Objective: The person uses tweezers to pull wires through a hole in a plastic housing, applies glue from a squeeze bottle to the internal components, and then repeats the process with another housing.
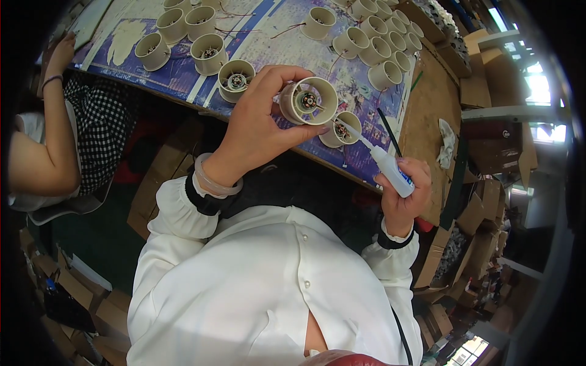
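Observation:
My left hand (259,116) grips a cream cylindrical housing (328,91) by its sides, its open mouth tilted toward me. Inside sits a small round motor part (307,100) with copper-coloured windings. In my right hand (406,195) is a white squeeze bottle (394,171) with a long thin nozzle (354,132), which points up and left to the lower right rim of the held housing. Whether liquid comes out is too small to see. Just behind the nozzle, another cream housing (332,139) stands at the table's near edge. One more housing (235,94) is left of my left hand.
Several like housings (378,52) stand in rows at the back right, others (201,24) at the back left, with thin wires trailing. A dark thin stick (389,131) lies on the blue, stained table (274,52). Another person's arm (56,122) is at the left. Cardboard boxes (488,70) are at the right.

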### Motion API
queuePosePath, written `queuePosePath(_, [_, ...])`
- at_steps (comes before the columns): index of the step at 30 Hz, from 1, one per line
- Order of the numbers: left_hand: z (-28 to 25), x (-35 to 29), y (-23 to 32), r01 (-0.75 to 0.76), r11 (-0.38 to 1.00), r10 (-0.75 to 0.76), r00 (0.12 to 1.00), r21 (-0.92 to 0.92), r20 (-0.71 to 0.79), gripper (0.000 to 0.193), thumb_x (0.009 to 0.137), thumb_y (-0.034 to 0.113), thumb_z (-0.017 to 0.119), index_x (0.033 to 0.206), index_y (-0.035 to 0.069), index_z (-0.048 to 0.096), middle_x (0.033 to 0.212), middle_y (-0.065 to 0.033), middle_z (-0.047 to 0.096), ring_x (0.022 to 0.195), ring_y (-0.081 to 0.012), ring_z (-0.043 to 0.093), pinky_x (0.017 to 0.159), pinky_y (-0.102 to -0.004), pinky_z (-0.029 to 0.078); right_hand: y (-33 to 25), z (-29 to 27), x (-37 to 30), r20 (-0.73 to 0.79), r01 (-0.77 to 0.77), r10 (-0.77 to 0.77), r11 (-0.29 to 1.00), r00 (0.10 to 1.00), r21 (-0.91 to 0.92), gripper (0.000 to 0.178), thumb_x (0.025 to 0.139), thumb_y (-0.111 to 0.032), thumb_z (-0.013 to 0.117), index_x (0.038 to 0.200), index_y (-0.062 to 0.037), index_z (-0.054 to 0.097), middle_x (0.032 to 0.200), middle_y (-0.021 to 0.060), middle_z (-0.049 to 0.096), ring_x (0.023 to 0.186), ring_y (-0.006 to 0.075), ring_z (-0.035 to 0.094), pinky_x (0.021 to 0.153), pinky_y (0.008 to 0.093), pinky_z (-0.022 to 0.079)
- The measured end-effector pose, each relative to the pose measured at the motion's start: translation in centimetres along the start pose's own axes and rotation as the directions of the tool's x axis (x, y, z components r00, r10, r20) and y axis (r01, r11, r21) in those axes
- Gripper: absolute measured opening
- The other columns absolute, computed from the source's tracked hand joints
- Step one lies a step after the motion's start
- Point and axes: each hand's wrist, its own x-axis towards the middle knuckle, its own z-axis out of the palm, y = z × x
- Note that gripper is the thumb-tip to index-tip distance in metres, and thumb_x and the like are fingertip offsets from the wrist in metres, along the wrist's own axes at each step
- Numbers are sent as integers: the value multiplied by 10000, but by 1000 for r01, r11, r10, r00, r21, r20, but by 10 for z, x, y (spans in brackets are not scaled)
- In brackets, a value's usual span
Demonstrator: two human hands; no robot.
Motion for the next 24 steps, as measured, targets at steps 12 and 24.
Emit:
queuePosePath(12, [0, -1, -1, 4, 1000, -4, 1000, -2, 9, 587, 666, 157, 846, 1159, 72, 538, 1081, -59, 537, 964, -184, 571, 790, -279, 496, -1, -1, 1, 12, 2, -3, 1000, 1000, 7, 414, 748, -165, 800, 1034, -50, 524, 888, 126, 614, 762, 260, 571, 683, 329, 445])
queuePosePath(24, [-1, -3, -5, 41, 998, -42, 999, -52, -9, 590, 680, 164, 833, 1178, 70, 530, 1067, -65, 552, 973, -184, 569, 782, -290, 494, 12, 10, -13, -125, -168, 182, 979, 975, 117, 383, 823, -232, 745, 1055, -34, 514, 889, 83, 594, 756, 182, 553, 678, 287, 439])
